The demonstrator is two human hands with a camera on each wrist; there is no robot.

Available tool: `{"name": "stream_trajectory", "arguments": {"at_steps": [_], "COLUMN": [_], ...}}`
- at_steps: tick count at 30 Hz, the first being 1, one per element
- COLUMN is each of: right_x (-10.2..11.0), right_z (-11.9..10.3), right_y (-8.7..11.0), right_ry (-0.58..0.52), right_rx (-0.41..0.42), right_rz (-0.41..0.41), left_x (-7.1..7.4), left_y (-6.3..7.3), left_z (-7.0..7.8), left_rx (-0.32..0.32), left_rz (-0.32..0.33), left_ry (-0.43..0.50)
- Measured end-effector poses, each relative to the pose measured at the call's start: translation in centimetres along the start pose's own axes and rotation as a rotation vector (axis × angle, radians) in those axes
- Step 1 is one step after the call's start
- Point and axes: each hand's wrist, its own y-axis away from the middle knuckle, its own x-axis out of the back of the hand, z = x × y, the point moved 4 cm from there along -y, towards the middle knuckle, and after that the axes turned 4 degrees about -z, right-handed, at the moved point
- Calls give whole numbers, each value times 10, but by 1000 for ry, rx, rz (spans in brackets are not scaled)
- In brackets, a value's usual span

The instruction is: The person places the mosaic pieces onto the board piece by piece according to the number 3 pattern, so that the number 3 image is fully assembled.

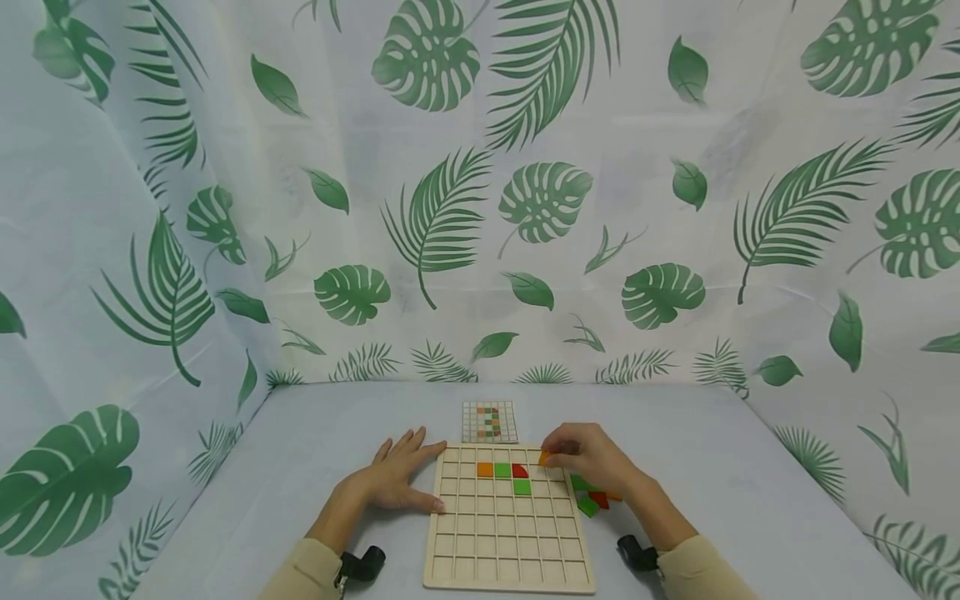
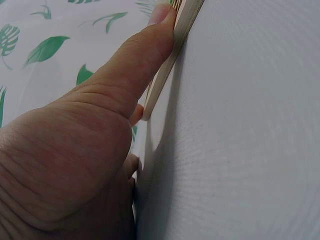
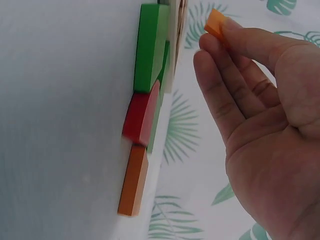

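A wooden grid board (image 1: 487,547) lies on the table. In its upper rows sit an orange square tile (image 1: 485,470), a green square tile (image 1: 502,470), a red tile (image 1: 520,471) with a rounded corner and, below that one, another green tile (image 1: 522,487). My left hand (image 1: 397,477) rests at the board's left side with fingers spread; the thumb (image 2: 140,57) touches the edge. Between thumb and fingertips, my right hand (image 1: 596,457) pinches an orange tile (image 3: 215,22) over the board's upper right part.
Beyond the board lies a small card (image 1: 470,429) printed with a coloured grid pattern. Loose pieces lie right of the board under my right forearm, among them a green block (image 3: 150,47), a red block (image 3: 141,115) and an orange block (image 3: 133,181). Leaf-print curtains surround the table.
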Motion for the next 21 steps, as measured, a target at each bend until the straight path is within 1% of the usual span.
{"name": "stream_trajectory", "arguments": {"at_steps": [6, 15, 21], "right_x": [-4, -11, -14], "right_z": [-5, -11, -16], "right_y": [-2, -4, -5], "right_ry": [-12, 3, 12], "right_rx": [10, 56, 54], "right_rz": [-26, -54, -71], "left_x": [0, 0, 1], "left_y": [0, 0, -1], "left_z": [-1, 0, -2], "left_rx": [3, 0, -1], "left_rz": [0, -2, 1], "left_ry": [0, 8, 2]}}
